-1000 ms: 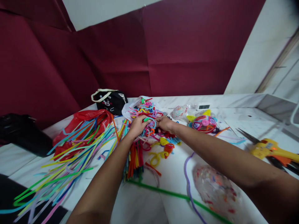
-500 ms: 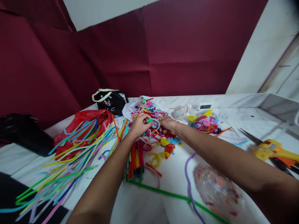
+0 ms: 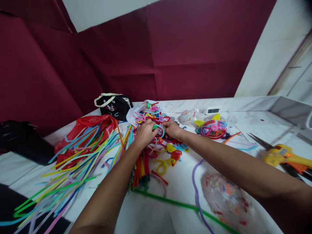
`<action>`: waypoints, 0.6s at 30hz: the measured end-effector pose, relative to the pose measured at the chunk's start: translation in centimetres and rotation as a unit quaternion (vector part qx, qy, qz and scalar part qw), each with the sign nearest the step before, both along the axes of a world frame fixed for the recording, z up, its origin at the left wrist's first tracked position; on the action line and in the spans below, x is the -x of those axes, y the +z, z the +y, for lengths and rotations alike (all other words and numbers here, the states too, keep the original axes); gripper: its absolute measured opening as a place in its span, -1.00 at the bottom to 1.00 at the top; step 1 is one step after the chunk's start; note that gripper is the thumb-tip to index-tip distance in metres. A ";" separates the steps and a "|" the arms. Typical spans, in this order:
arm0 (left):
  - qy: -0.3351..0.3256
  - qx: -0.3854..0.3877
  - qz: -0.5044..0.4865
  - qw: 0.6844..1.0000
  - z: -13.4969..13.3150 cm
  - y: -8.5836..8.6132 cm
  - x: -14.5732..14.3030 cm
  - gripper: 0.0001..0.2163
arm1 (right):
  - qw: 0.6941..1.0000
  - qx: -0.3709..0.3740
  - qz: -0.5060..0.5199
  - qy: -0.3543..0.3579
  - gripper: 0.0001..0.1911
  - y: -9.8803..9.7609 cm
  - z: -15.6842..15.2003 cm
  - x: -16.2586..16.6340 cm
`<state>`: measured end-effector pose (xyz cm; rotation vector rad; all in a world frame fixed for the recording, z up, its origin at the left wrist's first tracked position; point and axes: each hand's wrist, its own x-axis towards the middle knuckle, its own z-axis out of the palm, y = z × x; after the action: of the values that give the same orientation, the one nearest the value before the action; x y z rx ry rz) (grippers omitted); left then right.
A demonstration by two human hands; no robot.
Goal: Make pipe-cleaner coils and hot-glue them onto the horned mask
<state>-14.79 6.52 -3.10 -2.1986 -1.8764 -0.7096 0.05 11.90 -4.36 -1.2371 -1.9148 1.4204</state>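
Over the middle of the table, my left hand (image 3: 145, 132) is closed on a light-blue pipe cleaner (image 3: 161, 128) bent into a curve, with a bit of green by the fingertips. My right hand (image 3: 173, 130) is closed too, its fingers pinched at the right side of that curve; the fingertips are partly hidden. Below and behind both hands lies a pile of twisted pipe-cleaner pieces (image 3: 152, 112) in many colours. Under my left wrist is a bundle of red and orange pipe cleaners (image 3: 141, 167). Yellow curled pieces (image 3: 162, 166) lie closer to me.
Long loose pipe cleaners (image 3: 78, 175) spill from a red plastic bag (image 3: 73, 130) on the left. A black bag (image 3: 114, 107) stands behind. On the right are a yellow glue gun (image 3: 280, 156), scissors (image 3: 260, 141), a decorated piece (image 3: 213, 126) and a clear bag of scraps (image 3: 226, 195).
The light-blue curve shows a narrower opening and has shifted slightly left. My right hand has moved a little left with it. The whole view has shifted slightly.
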 end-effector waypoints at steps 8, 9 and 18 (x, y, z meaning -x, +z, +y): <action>-0.036 0.031 -0.072 0.996 1.1 -0.3 1.1 -0.93 | 1.000 0.012 -0.005 0.013 -0.71 0.5 -0.2 -0.1; -0.041 0.033 -0.088 0.995 1.2 -0.3 1.2 -0.95 | 1.000 0.015 -0.006 0.016 -0.72 0.6 -0.2 -0.2; -0.090 0.096 -0.271 0.954 1.5 -0.8 1.9 -0.87 | 0.999 0.027 -0.023 0.026 -0.70 1.2 -0.1 -0.7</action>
<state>-16.73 8.04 -3.92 -2.5070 -2.0665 -1.3324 0.70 11.80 -3.15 -1.2629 -1.9634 1.4926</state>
